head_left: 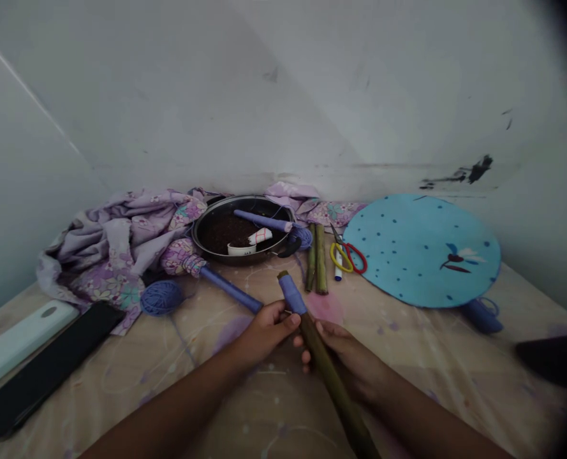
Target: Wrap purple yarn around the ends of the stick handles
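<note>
Both my hands grip a long green bamboo stick [333, 382] that slants from the bottom middle up toward the centre. Blue-purple yarn [291, 293] is wound around its upper end. My left hand [266, 331] pinches the stick just below the yarn wrap, thumb on top. My right hand [340, 350] is closed around the stick a little lower down. A strand of yarn trails off to a blue yarn ball [161, 297] lying to the left.
A dark pan [242, 226] with brown material, a yarn-wrapped stick and a white cup stands at the back. Two bare bamboo sticks [316, 258], scissors [347, 255], a round blue fan [421, 248], floral cloth [120, 233] and a black tablet [44, 370] lie around.
</note>
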`<state>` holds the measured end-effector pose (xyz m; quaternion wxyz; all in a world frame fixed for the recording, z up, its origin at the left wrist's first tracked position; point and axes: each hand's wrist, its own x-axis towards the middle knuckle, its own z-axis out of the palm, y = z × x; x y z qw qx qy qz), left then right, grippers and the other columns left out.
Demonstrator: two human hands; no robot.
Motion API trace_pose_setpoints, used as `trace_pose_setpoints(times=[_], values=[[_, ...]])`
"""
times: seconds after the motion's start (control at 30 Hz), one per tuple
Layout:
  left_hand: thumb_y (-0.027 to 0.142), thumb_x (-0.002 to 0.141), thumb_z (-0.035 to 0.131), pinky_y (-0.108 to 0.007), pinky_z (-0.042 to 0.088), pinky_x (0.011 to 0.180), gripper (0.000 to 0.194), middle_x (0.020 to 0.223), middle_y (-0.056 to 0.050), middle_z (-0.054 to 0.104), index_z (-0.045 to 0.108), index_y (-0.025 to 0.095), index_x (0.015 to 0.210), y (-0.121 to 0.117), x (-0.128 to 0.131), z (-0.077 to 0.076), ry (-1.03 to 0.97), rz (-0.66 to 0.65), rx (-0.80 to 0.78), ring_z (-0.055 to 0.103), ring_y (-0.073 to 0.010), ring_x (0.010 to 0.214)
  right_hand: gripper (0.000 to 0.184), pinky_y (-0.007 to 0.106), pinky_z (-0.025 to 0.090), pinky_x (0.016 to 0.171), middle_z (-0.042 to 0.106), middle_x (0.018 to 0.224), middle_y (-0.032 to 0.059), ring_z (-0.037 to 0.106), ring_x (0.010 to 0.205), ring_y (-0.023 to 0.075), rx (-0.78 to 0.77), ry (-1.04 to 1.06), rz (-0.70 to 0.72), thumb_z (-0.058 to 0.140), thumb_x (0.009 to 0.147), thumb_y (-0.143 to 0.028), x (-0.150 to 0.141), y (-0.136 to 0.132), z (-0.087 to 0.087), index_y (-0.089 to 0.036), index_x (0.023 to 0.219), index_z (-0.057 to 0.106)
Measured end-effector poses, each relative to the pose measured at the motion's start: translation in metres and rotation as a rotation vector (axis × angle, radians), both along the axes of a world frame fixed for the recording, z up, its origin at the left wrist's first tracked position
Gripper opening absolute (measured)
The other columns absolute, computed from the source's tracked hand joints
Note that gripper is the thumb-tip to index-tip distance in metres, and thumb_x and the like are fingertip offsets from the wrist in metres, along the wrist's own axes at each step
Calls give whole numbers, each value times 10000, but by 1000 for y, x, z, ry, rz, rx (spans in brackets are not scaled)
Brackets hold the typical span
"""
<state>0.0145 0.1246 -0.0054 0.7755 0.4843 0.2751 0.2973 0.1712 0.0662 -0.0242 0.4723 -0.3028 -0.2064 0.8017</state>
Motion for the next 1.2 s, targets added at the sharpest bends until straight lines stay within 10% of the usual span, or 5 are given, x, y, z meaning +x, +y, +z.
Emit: trace_pose_setpoints(times=[0.8,1.2], values=[[546,635,715,-204,342,515,463,540,30,510,567,118,729,4,-5,-1,109,43,94,467,-87,516,322,249,531,621,656,712,27,630,627,125,79,-73,4,782,683,-314,2,-2,4,-131,899,631],[523,651,718,-186,176,405,478,515,76,431,537,122,838,8,-7,-9,116,46,57,310,-25,396,519,291,525,657,626,1000,56,622,819,170,109,-68,-66,798,656,-315,-1,-5,4,-197,1101,558]])
